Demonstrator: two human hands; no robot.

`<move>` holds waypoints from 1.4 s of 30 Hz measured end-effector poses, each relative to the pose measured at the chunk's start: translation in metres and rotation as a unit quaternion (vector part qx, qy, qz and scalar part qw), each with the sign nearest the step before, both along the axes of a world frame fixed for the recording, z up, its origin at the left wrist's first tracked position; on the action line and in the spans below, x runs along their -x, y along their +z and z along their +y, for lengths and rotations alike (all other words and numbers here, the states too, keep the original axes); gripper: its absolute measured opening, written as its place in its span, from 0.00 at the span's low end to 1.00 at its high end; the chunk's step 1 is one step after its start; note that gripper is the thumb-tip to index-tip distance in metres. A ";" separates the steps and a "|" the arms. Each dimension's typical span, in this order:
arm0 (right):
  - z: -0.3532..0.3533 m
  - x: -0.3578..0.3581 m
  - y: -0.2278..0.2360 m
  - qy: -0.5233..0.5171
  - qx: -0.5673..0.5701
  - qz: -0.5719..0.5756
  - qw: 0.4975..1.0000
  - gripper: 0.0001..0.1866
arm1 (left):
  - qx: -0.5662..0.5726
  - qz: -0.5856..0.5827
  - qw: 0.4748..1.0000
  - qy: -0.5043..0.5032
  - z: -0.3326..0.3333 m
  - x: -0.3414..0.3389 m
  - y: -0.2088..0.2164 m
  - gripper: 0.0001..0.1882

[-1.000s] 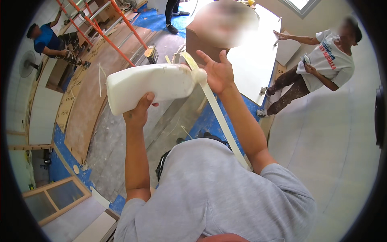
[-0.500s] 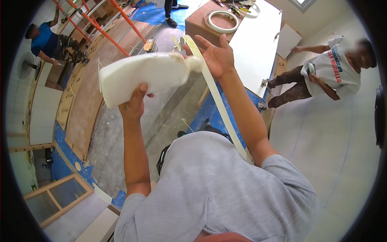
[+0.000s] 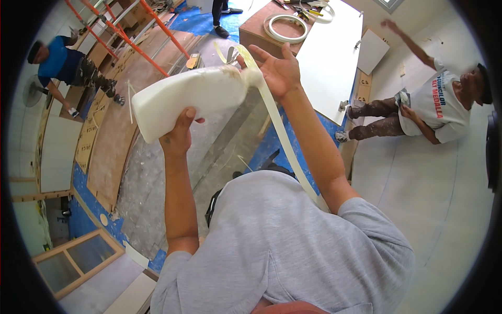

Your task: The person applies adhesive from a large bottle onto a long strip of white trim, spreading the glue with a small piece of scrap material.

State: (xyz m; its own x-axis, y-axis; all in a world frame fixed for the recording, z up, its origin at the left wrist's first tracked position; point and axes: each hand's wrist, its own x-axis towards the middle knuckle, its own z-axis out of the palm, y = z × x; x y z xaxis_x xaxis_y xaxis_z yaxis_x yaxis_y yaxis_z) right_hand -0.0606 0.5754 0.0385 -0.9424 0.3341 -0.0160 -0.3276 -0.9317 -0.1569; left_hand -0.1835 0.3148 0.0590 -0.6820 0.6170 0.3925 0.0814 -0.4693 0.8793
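Observation:
My left hand [image 3: 179, 131] is wrapped round a white plastic bottle [image 3: 183, 97], tilted on its side with its neck end toward the right. That end, stained and blurred, meets a long cream strip [image 3: 277, 118]. The strip lies across my right hand [image 3: 280, 73], which is palm up with thumb and forefinger spread. Its other fingers are partly hidden behind the strip. From there the strip curls over at the top and runs down to my right upper arm. By the curl shows a small grey metal piece [image 3: 230, 54], whose kind I cannot make out.
A brown box-like bench [image 3: 251, 34] carries rolled white strip [image 3: 287, 28] and hand tools. Beside it lies a white panel [image 3: 329, 63]. One person [image 3: 444, 99] stands at right, another [image 3: 63, 63] at far left near an orange ladder frame [image 3: 162, 31]. Boards lie on the floor.
The bottle and my left hand have shifted slightly right and down, and its neck now overlaps the strip. The person at right has raised an arm; the person at left has moved.

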 end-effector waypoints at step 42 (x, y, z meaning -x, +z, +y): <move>-0.004 0.010 0.000 -0.047 0.040 0.052 0.997 0.49 | -0.004 0.009 1.000 -0.026 0.004 0.023 -0.004 0.28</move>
State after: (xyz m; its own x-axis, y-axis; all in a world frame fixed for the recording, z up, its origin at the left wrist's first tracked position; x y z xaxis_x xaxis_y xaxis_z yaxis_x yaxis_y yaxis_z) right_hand -0.0704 0.5712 0.0387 -0.9050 0.4225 0.0499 -0.4246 -0.9043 -0.0439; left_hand -0.2068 0.3185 0.0551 -0.6414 0.6487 0.4096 0.0723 -0.4805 0.8740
